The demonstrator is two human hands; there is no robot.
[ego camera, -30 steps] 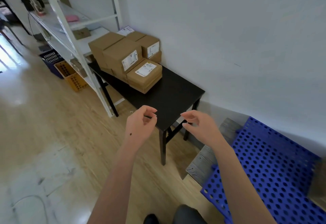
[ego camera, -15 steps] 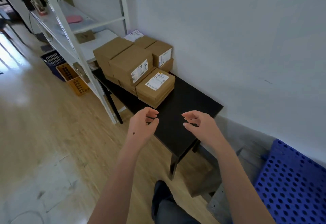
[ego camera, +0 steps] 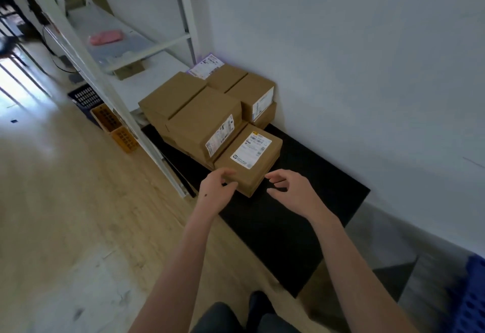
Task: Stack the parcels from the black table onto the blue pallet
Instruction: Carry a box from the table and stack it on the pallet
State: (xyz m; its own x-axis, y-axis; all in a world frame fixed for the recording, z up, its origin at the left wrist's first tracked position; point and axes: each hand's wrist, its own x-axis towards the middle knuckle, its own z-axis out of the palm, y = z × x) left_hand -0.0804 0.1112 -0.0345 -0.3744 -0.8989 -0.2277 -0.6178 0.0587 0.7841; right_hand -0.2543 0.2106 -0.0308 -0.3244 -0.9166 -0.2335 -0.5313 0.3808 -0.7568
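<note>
Within 1 second the gap has been closed: the left hand [ego camera: 216,188], fingers curled, is set against the front parcel [ego camera: 249,159] on the black table [ego camera: 301,201], grip not discernible; the right hand [ego camera: 291,191] is held loosely open alongside, so a lift is expected

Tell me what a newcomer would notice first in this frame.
A pile of brown cardboard parcels with white labels crowds the far end of the black table. In front, the left hand is at the near corner of the flat brown front parcel while the right hand hovers open beside it. A blue perforated pallet peeks in at the lower right edge.
</note>
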